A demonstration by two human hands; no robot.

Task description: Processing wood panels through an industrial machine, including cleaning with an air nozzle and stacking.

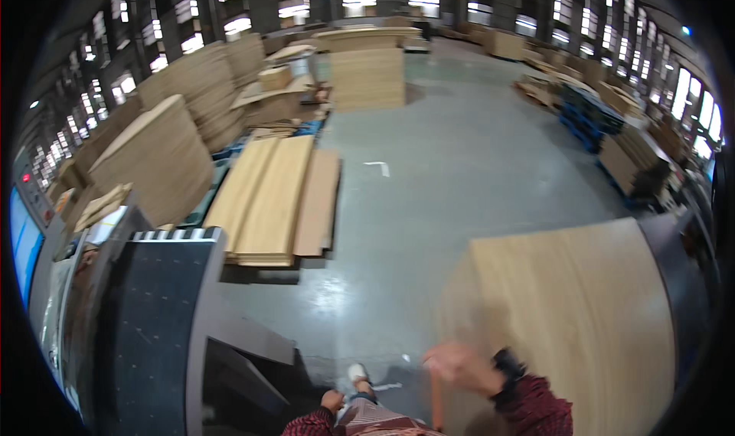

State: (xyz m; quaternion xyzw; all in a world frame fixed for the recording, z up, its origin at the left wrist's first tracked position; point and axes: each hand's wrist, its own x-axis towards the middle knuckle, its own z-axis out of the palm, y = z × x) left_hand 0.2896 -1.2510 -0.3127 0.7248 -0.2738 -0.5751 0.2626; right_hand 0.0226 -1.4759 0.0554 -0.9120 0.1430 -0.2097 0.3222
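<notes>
My right hand (459, 365), smeared by motion, is closed at the near left edge of a stack of pale wood-grain boards (582, 290). A narrow orange strip (436, 398) hangs down from its fingers; what it belongs to cannot be made out. A dark watch (508, 369) is on that wrist, below a red checked sleeve. Low in front of my body, my left hand (332, 401) is curled closed, and nothing shows sticking out of it. A shoe (357, 372) of mine shows on the floor just beyond.
On my left stands a machine with a dark conveyor bed (157, 321) and a screen (25, 244). Long pale boards (264, 195) lie stacked low beyond it. Upright panels (157, 160) line the left, and another board stack (367, 76) stands ahead. Blue pallets (579, 126) sit at right.
</notes>
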